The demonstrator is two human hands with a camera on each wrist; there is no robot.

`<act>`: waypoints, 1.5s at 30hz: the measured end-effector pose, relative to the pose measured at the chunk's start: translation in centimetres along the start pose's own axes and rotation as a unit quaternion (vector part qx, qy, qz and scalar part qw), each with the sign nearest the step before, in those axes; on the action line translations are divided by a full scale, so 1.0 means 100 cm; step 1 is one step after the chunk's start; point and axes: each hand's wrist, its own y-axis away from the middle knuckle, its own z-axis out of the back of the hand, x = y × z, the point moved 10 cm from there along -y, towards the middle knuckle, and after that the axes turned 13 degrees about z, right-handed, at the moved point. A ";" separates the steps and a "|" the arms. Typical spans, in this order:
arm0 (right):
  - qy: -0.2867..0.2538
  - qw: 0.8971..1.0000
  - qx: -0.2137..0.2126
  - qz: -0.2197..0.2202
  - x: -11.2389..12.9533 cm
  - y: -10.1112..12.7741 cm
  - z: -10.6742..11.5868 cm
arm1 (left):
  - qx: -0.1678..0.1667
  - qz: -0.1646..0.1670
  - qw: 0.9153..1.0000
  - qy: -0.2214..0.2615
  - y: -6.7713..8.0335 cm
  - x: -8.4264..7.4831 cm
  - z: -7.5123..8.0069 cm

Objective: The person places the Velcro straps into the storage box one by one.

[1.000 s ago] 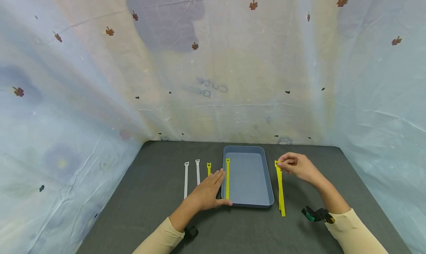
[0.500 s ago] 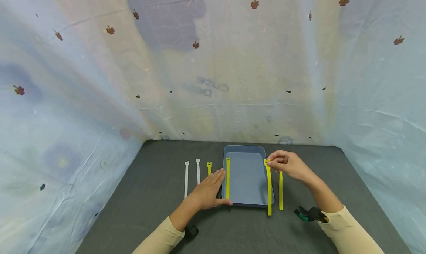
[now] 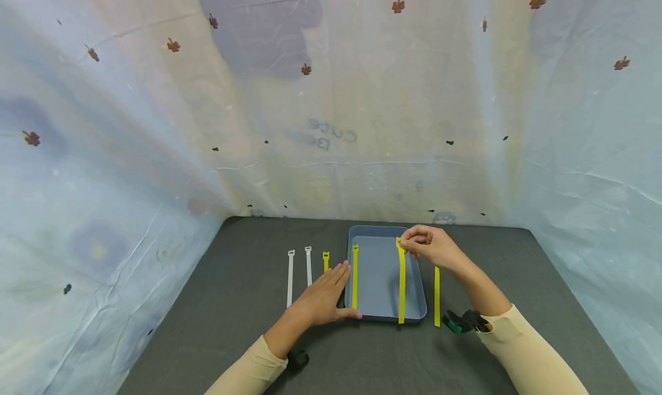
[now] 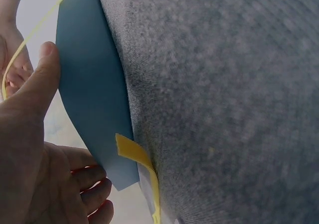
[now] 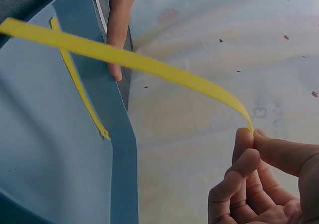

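Observation:
My right hand (image 3: 431, 248) pinches the slotted head of a yellow cable strap (image 3: 401, 286) between thumb and fingertip. The strap hangs over the right half of a shallow blue-grey tray (image 3: 376, 280); in the right wrist view it bows in a long curve. Another yellow strap (image 3: 354, 280) lies lengthwise along the tray's left side. My left hand (image 3: 322, 300) rests against the tray's left wall, fingers extended, with the thumb at the near rim. In the left wrist view, part of a yellow strap (image 4: 130, 148) shows by the tray's outer wall.
Left of the tray lie two white straps (image 3: 290, 280) and a yellow strap (image 3: 326, 258), partly hidden by the left hand. One more yellow strap (image 3: 437, 297) lies right of the tray. A patterned plastic sheet (image 3: 331, 125) hangs around the dark table (image 3: 248, 268).
My right hand has carried one yellow strap leftward from the table's right side to over the tray, leaving another yellow strap behind on the table. The left hand stays in place.

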 end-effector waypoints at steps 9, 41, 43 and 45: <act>-0.014 1.000 -0.021 -0.013 -0.015 -0.022 -0.007 | -0.006 -0.002 1.000 0.001 -0.001 -0.001 0.001; 0.012 0.997 -0.014 -0.071 -0.088 -0.069 -0.054 | 0.002 0.006 1.000 -0.002 -0.002 0.000 -0.002; 0.010 0.997 -0.016 -0.079 -0.091 -0.070 -0.057 | 0.002 0.005 1.000 -0.002 -0.002 0.000 -0.002; 0.018 0.996 -0.017 -0.083 -0.094 -0.071 -0.059 | 0.000 0.004 1.000 -0.003 -0.001 -0.001 -0.002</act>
